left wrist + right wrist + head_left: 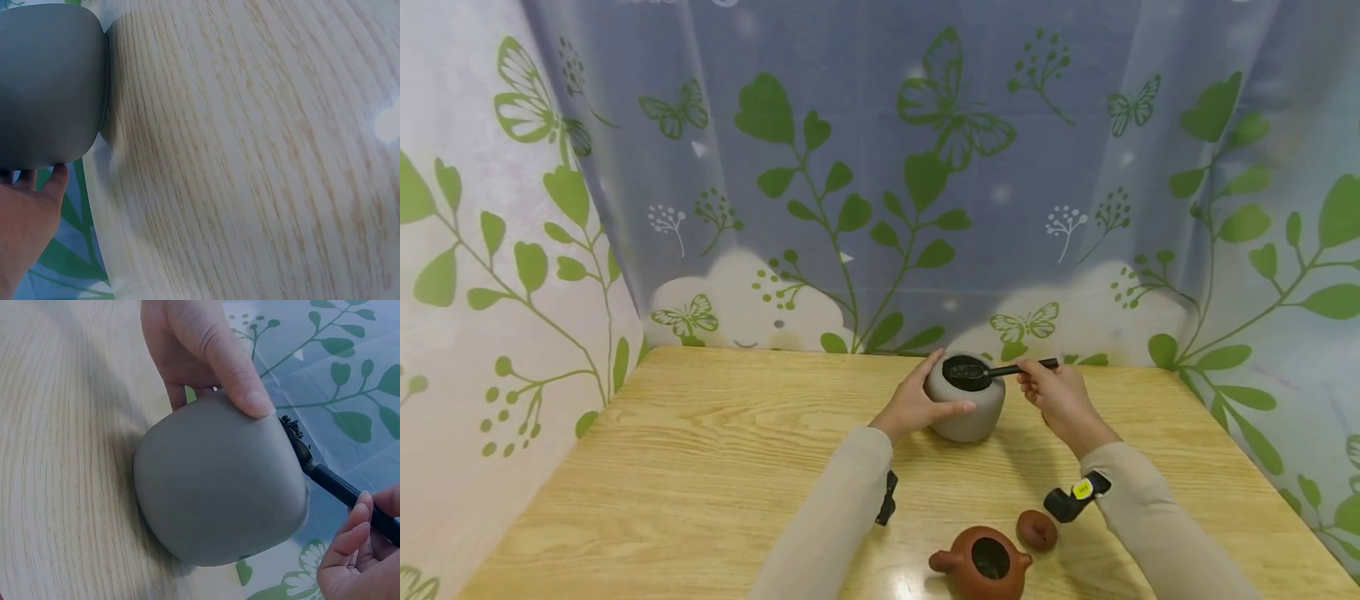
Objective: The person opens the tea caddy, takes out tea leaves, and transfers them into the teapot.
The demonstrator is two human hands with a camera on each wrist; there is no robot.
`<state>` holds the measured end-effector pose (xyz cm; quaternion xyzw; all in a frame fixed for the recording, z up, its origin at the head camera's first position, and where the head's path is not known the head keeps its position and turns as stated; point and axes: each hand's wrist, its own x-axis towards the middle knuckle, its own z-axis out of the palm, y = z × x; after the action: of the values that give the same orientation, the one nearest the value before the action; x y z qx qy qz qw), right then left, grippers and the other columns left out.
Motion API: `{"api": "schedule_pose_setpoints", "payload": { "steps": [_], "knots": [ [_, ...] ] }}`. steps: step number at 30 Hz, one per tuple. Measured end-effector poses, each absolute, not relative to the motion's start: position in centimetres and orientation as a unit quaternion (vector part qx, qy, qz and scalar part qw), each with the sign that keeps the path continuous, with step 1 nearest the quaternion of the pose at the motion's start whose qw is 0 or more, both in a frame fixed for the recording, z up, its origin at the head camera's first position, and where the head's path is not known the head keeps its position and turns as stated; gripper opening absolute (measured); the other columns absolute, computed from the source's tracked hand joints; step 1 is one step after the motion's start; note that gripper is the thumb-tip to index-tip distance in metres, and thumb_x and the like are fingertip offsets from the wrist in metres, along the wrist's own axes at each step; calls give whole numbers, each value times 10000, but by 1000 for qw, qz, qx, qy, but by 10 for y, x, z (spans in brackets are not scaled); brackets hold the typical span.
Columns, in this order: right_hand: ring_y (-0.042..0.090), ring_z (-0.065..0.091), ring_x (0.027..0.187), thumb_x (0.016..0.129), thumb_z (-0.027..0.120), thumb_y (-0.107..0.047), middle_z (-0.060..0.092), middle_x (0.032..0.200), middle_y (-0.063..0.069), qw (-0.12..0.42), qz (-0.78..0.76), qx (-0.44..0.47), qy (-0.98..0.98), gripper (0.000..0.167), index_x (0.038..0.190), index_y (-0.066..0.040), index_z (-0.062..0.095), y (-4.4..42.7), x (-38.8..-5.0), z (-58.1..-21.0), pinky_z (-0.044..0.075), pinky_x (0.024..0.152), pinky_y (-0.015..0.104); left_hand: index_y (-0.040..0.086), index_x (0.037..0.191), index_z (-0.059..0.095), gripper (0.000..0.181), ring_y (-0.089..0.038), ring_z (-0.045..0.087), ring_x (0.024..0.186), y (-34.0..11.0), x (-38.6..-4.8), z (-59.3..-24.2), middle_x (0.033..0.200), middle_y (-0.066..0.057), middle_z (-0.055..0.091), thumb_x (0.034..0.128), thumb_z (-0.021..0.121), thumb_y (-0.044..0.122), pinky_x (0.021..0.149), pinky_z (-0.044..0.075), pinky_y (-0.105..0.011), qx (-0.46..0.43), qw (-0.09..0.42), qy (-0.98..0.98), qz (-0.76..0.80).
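A rounded grey jar (967,421) with a dark open mouth stands near the back edge of the table. My left hand (919,405) grips it from the left, thumb across the front and fingers round the far side. Between thumb and fingers, my right hand (1064,402) holds the handle of a black scoop (1004,371), whose head is over the jar's mouth. Dark crumbly bits, which look like loose tea leaves (292,427), lie on the scoop's head at the rim. How full the jar is cannot be made out.
A reddish-brown clay teapot (970,588) without its lid sits at the near edge of the view. Its round lid (1037,532) lies beside it, below the right wrist. Behind the wooden table (722,450) hangs a leaf-patterned curtain (865,108).
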<state>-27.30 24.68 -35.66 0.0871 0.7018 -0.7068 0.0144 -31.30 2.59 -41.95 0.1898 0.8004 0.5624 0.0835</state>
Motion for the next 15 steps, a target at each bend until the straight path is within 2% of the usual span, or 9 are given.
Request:
{"api": "schedule_pose_setpoints", "payload": {
  "steps": [8,15],
  "knots": [
    [60,486,680,991,539,-232,572,766,-39,23,-728,69,682,315,1172,20,484,250,-257,-351,448,619,188,363,1527,188,996,-271,239,1435,26,-314,-422,1583,-3,204,754,814,418,1101,307,-512,192,83,798,565],
    [52,510,661,974,581,-243,579,757,-22,24,-732,56,679,215,1028,-35,592,258,-237,-352,466,605,180,349,1532,186,985,-284,286,1412,26,-314,-421,1581,-13,207,770,809,378,1069,359,-491,194,87,796,567]
  ]
}}
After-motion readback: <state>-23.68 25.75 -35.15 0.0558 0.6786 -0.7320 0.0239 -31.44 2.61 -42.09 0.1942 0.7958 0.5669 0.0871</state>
